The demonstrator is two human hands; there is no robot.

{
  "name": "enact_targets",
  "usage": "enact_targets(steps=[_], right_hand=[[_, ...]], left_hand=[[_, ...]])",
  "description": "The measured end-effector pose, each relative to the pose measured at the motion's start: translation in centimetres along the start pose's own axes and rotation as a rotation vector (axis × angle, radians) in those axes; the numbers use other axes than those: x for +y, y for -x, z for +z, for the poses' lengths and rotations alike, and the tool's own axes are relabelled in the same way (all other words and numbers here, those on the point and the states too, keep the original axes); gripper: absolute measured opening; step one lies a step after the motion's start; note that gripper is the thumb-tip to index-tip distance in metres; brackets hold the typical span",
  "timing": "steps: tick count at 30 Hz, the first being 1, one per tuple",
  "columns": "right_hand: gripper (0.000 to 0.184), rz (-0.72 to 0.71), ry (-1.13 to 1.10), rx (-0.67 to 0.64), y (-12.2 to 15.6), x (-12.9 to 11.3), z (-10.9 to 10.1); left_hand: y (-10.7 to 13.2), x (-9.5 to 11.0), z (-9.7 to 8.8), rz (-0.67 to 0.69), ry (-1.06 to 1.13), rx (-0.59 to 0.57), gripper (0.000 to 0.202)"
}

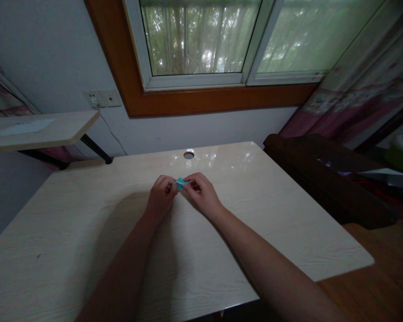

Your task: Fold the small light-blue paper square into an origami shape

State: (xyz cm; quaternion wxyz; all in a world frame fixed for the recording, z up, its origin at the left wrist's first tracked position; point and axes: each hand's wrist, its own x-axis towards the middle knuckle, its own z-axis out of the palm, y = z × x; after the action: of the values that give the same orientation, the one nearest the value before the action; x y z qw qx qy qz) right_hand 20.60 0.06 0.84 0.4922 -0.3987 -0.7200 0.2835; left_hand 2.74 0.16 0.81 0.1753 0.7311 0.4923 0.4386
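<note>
A small turquoise piece (181, 183), folded and with a paler edge, is held between my two hands above the desk. It looks like paper, though it is too small to be sure. My left hand (161, 193) pinches its left side between thumb and fingers. On the right side, the thumb and fingers of my right hand (203, 191) close on it in the same way. The fingertips hide part of the piece. Both forearms reach in from the bottom of the view over the pale wood-grain desk (275, 214).
A round cable hole (188, 154) lies near the desk's back edge. At the left, a raised shelf (43, 129) on black legs carries a pale sheet. Behind are a wall socket (101, 99) with a cord and a window (201, 40). Dark furniture (315, 179) stands at the right.
</note>
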Motion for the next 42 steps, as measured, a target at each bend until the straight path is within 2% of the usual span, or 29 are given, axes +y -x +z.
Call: enact_targets(steps=[3, 5, 9, 15, 23, 28, 37, 42], right_hand=[[0.024, -0.042, -0.033, -0.085, 0.1, -0.3, 0.2], [0.022, -0.061, -0.009, -0.116, 0.1, -0.3, 0.3], [0.014, -0.026, 0.068, -0.093, 0.0, -0.2, 0.2], [0.018, -0.018, 0.089, -0.099, 0.1, -0.1, -0.1], [0.027, -0.092, 0.178, -0.222, -0.1, -0.7, -0.8], [0.025, -0.140, 0.223, -0.276, -0.1, -0.6, -0.9], [0.012, -0.026, 0.142, -0.192, -0.1, -0.1, -0.6], [0.013, 0.186, -0.213, -0.131, -0.2, 0.7, -0.2]], left_hand=[[0.0, 0.0, -0.1, 0.004, -0.033, 0.029, 0.011], [-0.1, 0.1, -0.2, 0.000, -0.043, 0.023, 0.012], [0.0, 0.2, -0.2, -0.055, 0.007, -0.049, 0.020], [0.2, 0.0, -0.2, -0.120, 0.124, -0.094, 0.023], [-0.1, 0.1, -0.5, -0.070, 0.101, -0.105, 0.028], [-0.4, -0.1, -0.4, -0.002, 0.116, -0.107, 0.030], [-0.4, -0.4, -0.4, -0.050, 0.235, -0.069, 0.031], [0.0, -0.2, -0.5, -0.167, 0.464, -0.048, 0.029]])
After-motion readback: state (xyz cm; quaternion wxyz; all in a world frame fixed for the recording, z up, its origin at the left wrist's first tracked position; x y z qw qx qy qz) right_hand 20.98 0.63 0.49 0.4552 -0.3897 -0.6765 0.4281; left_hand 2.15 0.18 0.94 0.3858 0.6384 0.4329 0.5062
